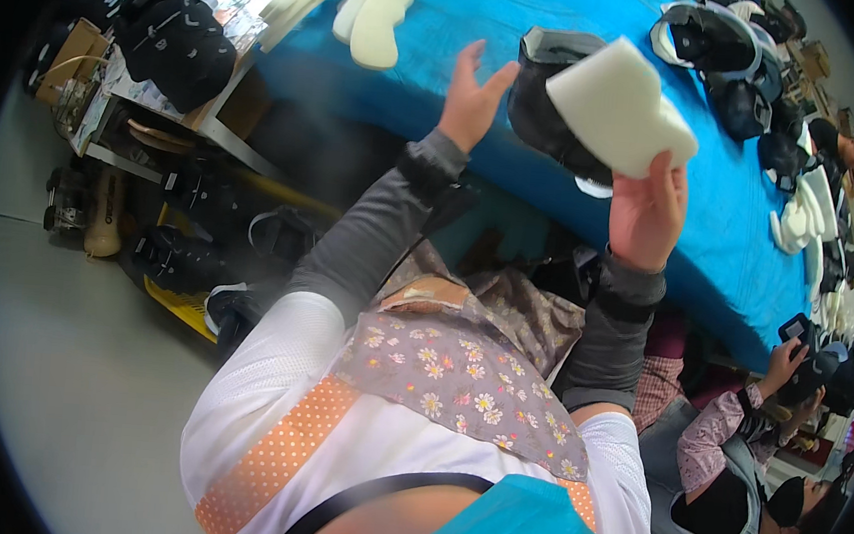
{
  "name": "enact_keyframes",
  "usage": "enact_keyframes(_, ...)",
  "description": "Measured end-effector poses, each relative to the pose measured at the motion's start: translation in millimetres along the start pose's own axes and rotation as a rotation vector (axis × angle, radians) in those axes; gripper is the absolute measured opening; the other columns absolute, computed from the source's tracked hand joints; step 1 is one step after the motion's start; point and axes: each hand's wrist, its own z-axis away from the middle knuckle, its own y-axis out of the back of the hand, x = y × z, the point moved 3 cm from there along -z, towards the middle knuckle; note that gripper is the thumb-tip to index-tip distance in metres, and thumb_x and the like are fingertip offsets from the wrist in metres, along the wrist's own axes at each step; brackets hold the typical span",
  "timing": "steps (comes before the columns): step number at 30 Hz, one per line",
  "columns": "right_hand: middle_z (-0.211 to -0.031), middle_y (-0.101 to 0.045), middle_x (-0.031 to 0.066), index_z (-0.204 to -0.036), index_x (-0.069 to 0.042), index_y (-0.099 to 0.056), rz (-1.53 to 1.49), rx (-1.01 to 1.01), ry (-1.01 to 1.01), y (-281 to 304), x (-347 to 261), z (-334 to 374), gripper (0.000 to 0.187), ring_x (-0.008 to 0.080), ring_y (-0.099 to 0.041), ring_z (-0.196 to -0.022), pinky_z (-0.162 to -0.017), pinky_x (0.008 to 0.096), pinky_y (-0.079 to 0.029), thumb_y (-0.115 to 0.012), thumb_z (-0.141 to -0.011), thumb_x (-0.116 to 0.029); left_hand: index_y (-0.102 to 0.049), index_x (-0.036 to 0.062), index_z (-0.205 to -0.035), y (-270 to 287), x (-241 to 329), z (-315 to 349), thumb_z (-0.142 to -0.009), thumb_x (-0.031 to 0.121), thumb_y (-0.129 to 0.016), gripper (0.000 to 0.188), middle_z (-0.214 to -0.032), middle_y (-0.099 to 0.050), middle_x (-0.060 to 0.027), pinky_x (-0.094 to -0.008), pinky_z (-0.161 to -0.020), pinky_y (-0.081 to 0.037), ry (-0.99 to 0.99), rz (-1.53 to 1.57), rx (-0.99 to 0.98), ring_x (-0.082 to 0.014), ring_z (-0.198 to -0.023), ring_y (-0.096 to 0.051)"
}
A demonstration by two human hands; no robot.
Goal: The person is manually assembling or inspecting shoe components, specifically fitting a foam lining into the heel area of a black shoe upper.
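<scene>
My right hand point(649, 212) holds a white foam pad point(615, 103) by its lower corner, thumb and fingers pinching it. Partly behind the pad, a black item with a grey-lined opening point(546, 96) sits near the edge of the blue-covered table point(445, 43); I cannot make out its exact kind. My left hand point(475, 100) is just left of that black item, its fingers spread and nothing in them. More white foam pieces point(376, 22), curved in shape, lie at the table's far left.
Black-and-grey goods point(711, 38) and foam pieces point(805, 221) line the table's right side. A co-worker point(723, 461) at the right holds a black item point(820, 370). At left stand a cluttered side table with a black item point(174, 41) and a yellow crate point(178, 308) of black shoes.
</scene>
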Motion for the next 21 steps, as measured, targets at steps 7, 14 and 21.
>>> enact_keyframes(7,-0.113,-0.061,0.0080,-0.119,-0.003,-0.053,0.030,-0.110,0.080,-37.2,21.9,-90.5,0.031,0.0180,-0.058,-0.105,-0.093,0.0350,-0.046,-0.061,-0.094,-0.020,-0.046,-0.0072,-0.128,-54.1,-14.0,-43.4,-0.082,0.032,-0.070,0.065,-0.125,-0.055,-0.0198,-0.0344,-0.100,-0.039,0.215,0.254,-0.022,-0.0274,-0.116,-0.051)
enact_keyframes(14,-0.116,-0.061,0.0083,-0.121,-0.003,-0.053,0.168,-0.029,0.049,-34.9,43.9,-84.3,0.032,0.0190,-0.056,-0.110,-0.098,0.0372,-0.042,-0.061,-0.094,-0.018,-0.042,-0.0060,-0.132,-39.0,31.1,40.1,-0.083,0.011,-0.059,0.054,-0.124,-0.053,-0.0165,-0.0334,-0.098,-0.041,-0.033,0.241,-0.038,-0.0231,-0.113,-0.052)
enact_keyframes(21,-0.126,-0.055,0.0132,-0.125,0.000,-0.048,0.156,-0.004,0.099,-4.7,22.7,-35.9,0.034,0.0234,-0.052,-0.118,-0.102,0.0384,-0.039,-0.059,-0.093,-0.005,-0.032,-0.0047,-0.140,-10.2,18.9,89.5,-0.089,0.011,-0.055,0.058,-0.135,-0.042,-0.0192,-0.0354,-0.107,-0.031,0.019,0.244,0.031,-0.0258,-0.125,-0.042)
